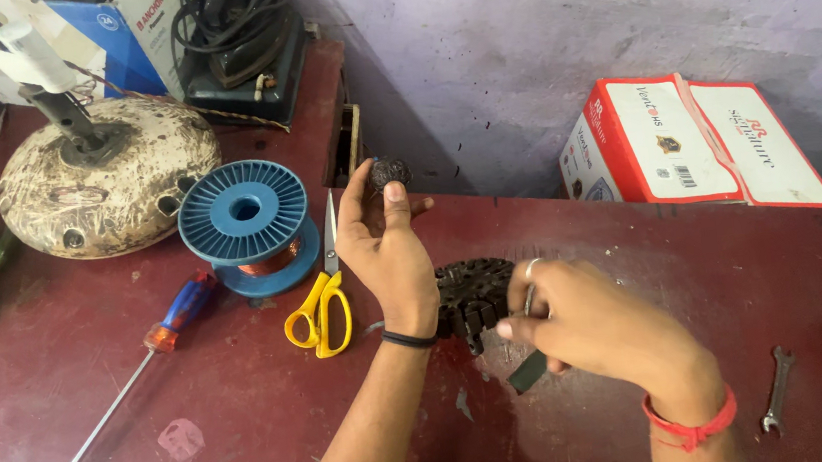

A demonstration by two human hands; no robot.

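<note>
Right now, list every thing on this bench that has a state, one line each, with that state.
Left hand: raised, pinching a small dark round part.
Right hand: closed on a thin metal tool at the black slotted core.
Black slotted core: flat on the table.
Yellow scissors: shut, lying flat.
Blue spool: flat on its flange, partly wound with copper wire.
Red-and-blue screwdriver: lying loose.
Small wrench: lying loose.
Red-and-white box: closed.

Matt blk metal stator (473,295), scuffed table (249,427)
</note>
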